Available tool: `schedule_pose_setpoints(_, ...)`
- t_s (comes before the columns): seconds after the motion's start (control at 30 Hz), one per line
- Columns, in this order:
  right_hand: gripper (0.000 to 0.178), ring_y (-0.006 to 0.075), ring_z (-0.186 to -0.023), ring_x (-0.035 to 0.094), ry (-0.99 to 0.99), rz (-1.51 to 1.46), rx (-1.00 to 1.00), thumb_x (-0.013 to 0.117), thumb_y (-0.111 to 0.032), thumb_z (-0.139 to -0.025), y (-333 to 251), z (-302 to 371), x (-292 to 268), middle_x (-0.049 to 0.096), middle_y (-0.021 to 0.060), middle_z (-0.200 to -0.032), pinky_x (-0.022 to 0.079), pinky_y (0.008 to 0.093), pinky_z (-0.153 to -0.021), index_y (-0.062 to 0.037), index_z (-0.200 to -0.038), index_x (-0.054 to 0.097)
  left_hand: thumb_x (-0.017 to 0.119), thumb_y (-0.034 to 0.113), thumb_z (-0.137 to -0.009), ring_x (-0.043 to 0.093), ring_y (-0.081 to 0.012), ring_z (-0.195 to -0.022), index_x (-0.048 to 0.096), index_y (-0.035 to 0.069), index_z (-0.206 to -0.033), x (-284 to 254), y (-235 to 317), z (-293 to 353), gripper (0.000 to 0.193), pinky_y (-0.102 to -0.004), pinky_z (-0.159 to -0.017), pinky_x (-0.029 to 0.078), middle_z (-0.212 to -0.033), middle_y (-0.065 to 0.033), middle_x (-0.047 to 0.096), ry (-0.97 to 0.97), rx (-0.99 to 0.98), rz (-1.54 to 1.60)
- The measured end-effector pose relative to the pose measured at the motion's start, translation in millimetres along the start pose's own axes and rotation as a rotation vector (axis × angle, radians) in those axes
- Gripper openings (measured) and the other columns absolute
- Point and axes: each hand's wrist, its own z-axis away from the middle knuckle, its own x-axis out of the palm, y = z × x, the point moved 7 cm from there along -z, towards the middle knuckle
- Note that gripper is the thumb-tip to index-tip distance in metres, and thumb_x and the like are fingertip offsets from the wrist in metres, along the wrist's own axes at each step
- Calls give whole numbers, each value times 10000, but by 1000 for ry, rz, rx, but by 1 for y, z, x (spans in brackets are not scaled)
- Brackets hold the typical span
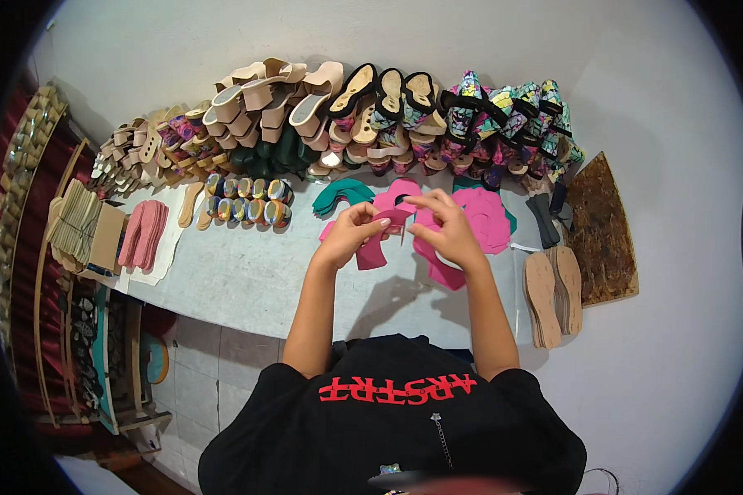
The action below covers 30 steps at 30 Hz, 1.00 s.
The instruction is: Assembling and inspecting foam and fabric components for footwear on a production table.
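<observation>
My left hand (351, 238) pinches a curved pink cut-out piece (371, 256) between thumb and fingers, above the table. Close to its right side, my right hand (451, 233) has its fingers bent toward the thumb. A thin pale sliver shows between the two hands, too small to name. What my right fingers grip is hard to see. Under and beyond the hands lie more pink pieces (485, 216), some with cut-out middles. Teal curved pieces (338, 195) rest stacked just left of them.
Finished wedge shoes and sandals (404, 103) line the wall side of the grey table (223, 268). Small patterned heels (248, 202) stand in rows at left, beside pink insoles (144, 235). Tan insoles (553, 289) sit at the right edge, near a brown board (604, 239).
</observation>
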Motion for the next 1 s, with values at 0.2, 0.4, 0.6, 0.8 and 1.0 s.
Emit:
schedule_pose_setpoints(0.2,171,219,-768,554,228,-44,-15,691,-108,-647,5,-8,12,551,60,-793,434,325,-677,-60,-806,651,514,286,-879,611,-181,-868,499,15,-1009,11,-6,0,301,-293,-720,514,-973,-143,594,-62,-45,165)
schedule_pose_setpoints(0.4,102,180,-741,563,295,275,-267,687,-107,-654,10,-4,19,580,7,-737,381,332,-754,-108,-751,656,394,365,-915,587,-298,-948,436,-40,-1161,11,-23,-1,475,-432,-754,517,-1067,-172,560,-40,-201,433)
schedule_pose_setpoints(0.6,92,133,-724,566,211,385,-427,667,-87,-665,2,3,27,595,-25,-751,337,379,-848,-124,-747,645,450,276,-903,599,-299,-917,512,-35,-1082,5,-33,-10,365,-416,-717,525,-1032,-160,580,-103,-200,348)
schedule_pose_setpoints(0.8,92,133,-681,574,241,302,-425,666,-72,-667,5,15,26,610,-21,-727,321,386,-877,-123,-738,637,445,243,-903,612,-263,-879,527,-33,-1060,-27,-48,-15,328,-374,-697,526,-1015,-156,592,119,-248,247)
schedule_pose_setpoints(1.0,100,144,-683,578,269,234,-327,668,-43,-654,2,28,24,610,-4,-705,346,374,-846,-99,-723,621,375,268,-932,624,-191,-852,503,-23,-1096,-38,-35,-13,357,-335,-637,516,-989,-127,617,191,-106,287)
